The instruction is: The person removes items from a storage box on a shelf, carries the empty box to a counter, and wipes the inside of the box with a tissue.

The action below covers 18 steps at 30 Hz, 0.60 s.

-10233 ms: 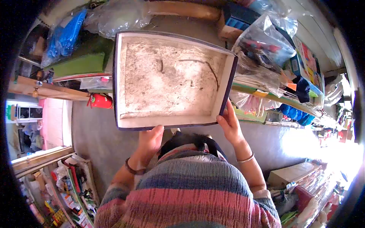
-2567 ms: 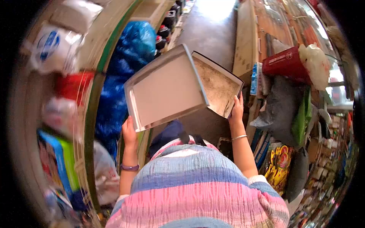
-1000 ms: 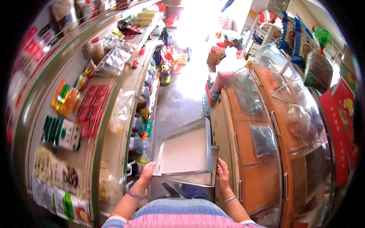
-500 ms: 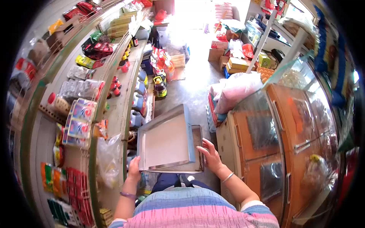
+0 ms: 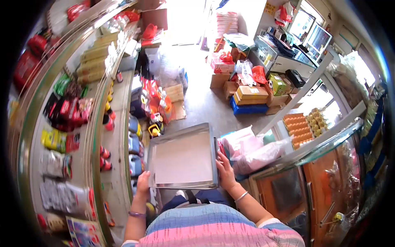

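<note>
In front of my body I carry a shallow rectangular tray [image 5: 185, 162] with a pale flat bottom and shiny silvery sides. Its inside is bare. Along its right side shows the dark edge of a second tray [image 5: 215, 150], mostly hidden beneath. My left hand [image 5: 143, 183] is closed on the near left corner, its fingertips hidden by the tray. On the opposite side, my right hand [image 5: 225, 171] grips the right edge, fingers against the outer wall.
Shelves of packets and bottles [image 5: 106, 158] line my left. A glass-topped wooden cabinet [image 5: 284, 189] stands close at right, with pink bags [image 5: 259, 150] beside it. Egg trays [image 5: 297, 127] sit beyond. Cardboard boxes [image 5: 252, 94] and a blue crate [image 5: 249, 108] stand ahead beside the grey floor [image 5: 201, 109].
The upper tray has settled squarely over the lower one, which previously stuck out at the right. My right hand has closed in on the edge. The view has moved forward along the aisle.
</note>
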### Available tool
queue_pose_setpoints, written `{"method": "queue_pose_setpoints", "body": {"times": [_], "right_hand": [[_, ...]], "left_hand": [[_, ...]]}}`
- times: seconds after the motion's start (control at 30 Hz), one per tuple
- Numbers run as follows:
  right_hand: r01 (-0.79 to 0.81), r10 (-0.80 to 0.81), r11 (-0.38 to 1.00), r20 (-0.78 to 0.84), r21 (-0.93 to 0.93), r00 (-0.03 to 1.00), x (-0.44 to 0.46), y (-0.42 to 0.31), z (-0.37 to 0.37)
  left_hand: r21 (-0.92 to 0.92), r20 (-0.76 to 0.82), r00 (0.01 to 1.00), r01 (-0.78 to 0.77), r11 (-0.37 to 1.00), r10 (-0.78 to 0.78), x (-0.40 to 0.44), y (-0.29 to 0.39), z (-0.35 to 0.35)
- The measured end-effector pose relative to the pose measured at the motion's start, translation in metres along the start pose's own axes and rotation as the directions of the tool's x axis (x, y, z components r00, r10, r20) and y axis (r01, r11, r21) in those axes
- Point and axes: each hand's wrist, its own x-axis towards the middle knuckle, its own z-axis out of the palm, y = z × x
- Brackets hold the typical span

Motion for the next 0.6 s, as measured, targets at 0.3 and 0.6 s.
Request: {"method": "queue_pose_setpoints", "body": {"times": [0.3,0.6], "right_hand": [[-0.226,0.203,0.969,-0.203,-0.095,0.958,0.126,0.173,0.028],[-0.334,0.325,0.942,-0.318,0.027,0.891,0.271,0.346,-0.005]], "left_hand": [[0.307,0.129,0.991,-0.064,0.95,0.025,0.253,0.047,0.107],[0.442,0.171,0.981,-0.159,0.883,0.091,0.418,0.143,0.342]]}}
